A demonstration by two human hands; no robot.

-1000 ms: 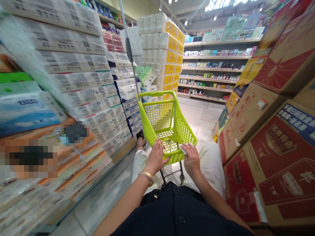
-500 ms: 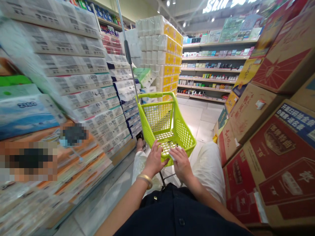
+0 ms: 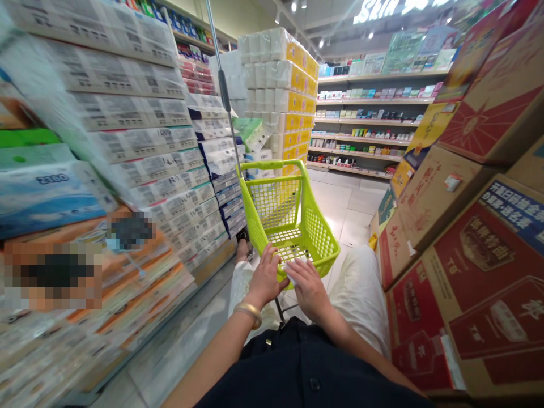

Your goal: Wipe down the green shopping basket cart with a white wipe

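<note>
A lime-green plastic shopping basket on wheels stands on the aisle floor right in front of me, empty, with a metal pull handle rising at its left. My left hand, gold bangle at the wrist, is curled over the basket's near rim. My right hand lies close beside it on the same rim, fingers stretched toward the left, with something small and white under the fingertips that I cannot make out.
Stacked tissue packs wall the left side. Red and brown cardboard cartons wall the right. A tall pile of toilet rolls stands ahead left, and product shelves cross the far end of the tiled aisle.
My right hand has slid left along the basket's near rim, from its right corner to beside my left hand. The left hand has stayed in place.
</note>
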